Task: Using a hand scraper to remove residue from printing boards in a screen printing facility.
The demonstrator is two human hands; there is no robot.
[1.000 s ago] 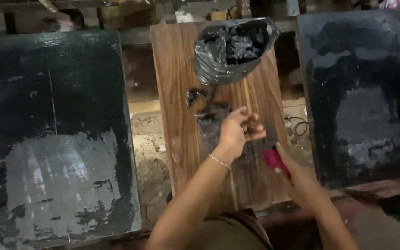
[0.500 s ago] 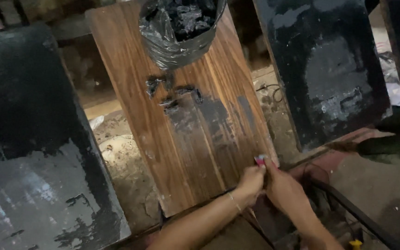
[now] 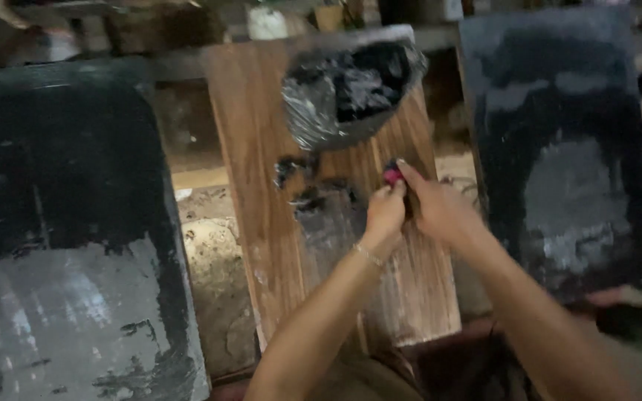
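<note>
Both my hands meet over the wooden board (image 3: 261, 223), just past its middle toward one o'clock. My right hand (image 3: 440, 212) pinches a small pink-red tool (image 3: 392, 175) between thumb and forefinger; my left hand (image 3: 385, 214) curls half-closed against it, fingertips touching the same piece. At twelve o'clock sits a plastic-lined bowl of black paste (image 3: 351, 93), with dark smears (image 3: 313, 204) at ten o'clock of my hands. The tool looks light, stiff and likely slick with paste, so I'd grip its clean upper edge.
</note>
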